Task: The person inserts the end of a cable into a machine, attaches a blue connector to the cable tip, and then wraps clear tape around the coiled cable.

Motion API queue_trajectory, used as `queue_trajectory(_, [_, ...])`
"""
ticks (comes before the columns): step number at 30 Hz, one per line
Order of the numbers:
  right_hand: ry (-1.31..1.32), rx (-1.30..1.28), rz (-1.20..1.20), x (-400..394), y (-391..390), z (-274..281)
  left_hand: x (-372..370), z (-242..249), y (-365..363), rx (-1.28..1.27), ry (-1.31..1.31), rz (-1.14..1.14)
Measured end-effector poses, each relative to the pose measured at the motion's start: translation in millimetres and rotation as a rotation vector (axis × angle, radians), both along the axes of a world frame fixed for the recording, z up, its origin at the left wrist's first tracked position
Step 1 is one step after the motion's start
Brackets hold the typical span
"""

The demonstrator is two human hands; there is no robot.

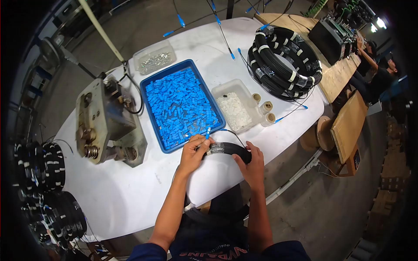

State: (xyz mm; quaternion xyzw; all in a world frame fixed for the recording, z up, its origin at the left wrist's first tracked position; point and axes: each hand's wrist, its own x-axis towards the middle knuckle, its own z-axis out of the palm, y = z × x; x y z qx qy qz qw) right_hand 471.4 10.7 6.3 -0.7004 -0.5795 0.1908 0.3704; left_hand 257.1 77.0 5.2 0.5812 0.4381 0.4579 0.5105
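My left hand pinches a small blue connector with a whitish tip, just over the near right corner of a blue tray full of blue plastic pieces. A coil of black cable, wrapped with clear tape, runs between my two hands at the table's front edge. My right hand is curved round the right side of this coil, thumb on one side and fingers on the other. Right of the tray stands a translucent bin of small white parts.
A metal press stands left of the tray. Behind are a clear bin of small parts and taped black cable coils. Small cardboard-coloured rolls sit beside the white parts. More coils hang at left. A person is at far right.
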Motion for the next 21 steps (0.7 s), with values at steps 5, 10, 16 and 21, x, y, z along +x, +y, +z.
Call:
queue_trajectory(5, [-0.128, 0.044, 0.048, -8, -8, -12, -30, 1, -23, -0.060, -0.030, 0.081])
queue_trajectory(10, [-0.151, -0.068, 0.082, -32, -30, -15, -50, 1, -55, 0.055, 0.196, 0.160])
queue_trajectory(16, [-0.199, -0.141, 0.183, -71, -48, -16, -87, 6, -113, 0.315, 0.629, 0.290])
queue_trajectory(21, [-0.193, -0.142, 0.296, -98, -43, -20, -140, -10, -188, 0.227, 0.990, 0.491])
